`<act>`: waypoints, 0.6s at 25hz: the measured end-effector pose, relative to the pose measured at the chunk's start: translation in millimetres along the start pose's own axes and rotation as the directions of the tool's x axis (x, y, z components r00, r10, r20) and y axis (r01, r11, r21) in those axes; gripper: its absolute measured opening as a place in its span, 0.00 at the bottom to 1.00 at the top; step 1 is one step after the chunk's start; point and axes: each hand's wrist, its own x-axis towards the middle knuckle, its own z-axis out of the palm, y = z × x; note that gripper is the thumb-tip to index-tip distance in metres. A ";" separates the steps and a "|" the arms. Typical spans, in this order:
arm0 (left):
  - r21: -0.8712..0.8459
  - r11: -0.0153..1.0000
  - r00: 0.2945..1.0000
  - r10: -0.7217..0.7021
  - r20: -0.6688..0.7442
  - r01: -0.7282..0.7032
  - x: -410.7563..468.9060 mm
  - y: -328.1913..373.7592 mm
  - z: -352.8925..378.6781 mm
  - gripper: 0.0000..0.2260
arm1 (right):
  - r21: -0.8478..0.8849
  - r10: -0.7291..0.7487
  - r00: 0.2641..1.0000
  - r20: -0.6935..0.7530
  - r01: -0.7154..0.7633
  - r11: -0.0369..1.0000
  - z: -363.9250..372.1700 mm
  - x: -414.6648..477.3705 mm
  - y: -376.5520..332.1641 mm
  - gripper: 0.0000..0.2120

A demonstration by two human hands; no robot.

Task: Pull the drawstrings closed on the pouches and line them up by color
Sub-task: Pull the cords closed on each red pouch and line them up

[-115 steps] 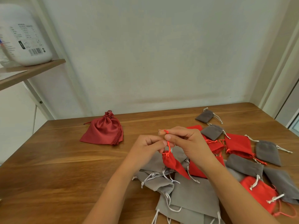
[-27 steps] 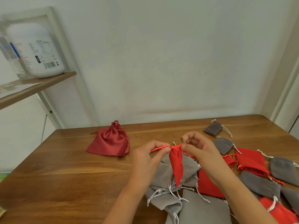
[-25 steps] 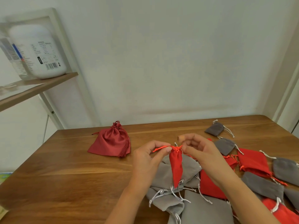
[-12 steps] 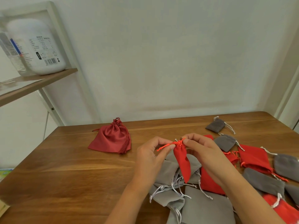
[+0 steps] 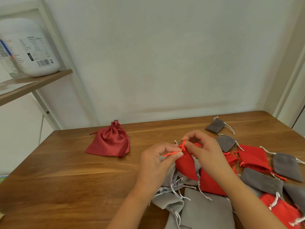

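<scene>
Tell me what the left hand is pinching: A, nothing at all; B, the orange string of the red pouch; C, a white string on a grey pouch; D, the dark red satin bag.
B: the left hand pinches the orange string that runs out from the red pouch, while the right hand pinches that pouch at its gathered top.

A home room, going by the wooden table [image 5: 69, 176], plain wall and detergent jug [image 5: 31, 48] on a shelf [image 5: 33, 83].
</scene>
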 end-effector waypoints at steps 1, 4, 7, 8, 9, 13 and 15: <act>0.013 1.000 1.000 0.013 0.008 -0.013 0.0 0.8 0.5 0.06 | 0.216 0.107 0.994 0.035 -0.112 0.970 0.2 0.8 -0.4 0.09; 0.030 0.998 0.999 0.048 0.012 -0.048 -1.4 2.9 1.4 0.04 | 0.522 0.295 0.936 0.194 -0.353 0.776 2.0 2.8 -0.5 0.10; 0.042 0.996 0.997 0.074 0.014 -0.075 -3.2 4.0 1.2 0.02 | 0.339 0.232 0.965 0.124 -0.261 0.904 5.4 2.7 4.0 0.10; 0.048 0.996 0.997 0.078 0.013 -0.078 -3.8 3.5 1.2 0.03 | 0.240 0.175 0.981 0.086 -0.191 0.952 6.3 1.7 5.9 0.10; 0.051 0.996 0.997 0.078 0.012 -0.079 -3.7 3.4 1.0 0.04 | 0.164 0.129 0.990 0.059 -0.137 0.977 6.9 1.1 6.8 0.10; -0.039 0.999 0.999 -0.032 -0.011 0.032 -0.5 3.1 0.8 0.04 | -0.033 -0.022 0.999 -0.028 0.021 0.999 10.2 -1.1 6.8 0.09; -0.133 0.987 0.995 -0.095 -0.034 0.090 2.9 2.8 -1.5 0.02 | -0.067 -0.097 0.994 -0.044 0.094 0.993 11.9 -2.1 6.5 0.08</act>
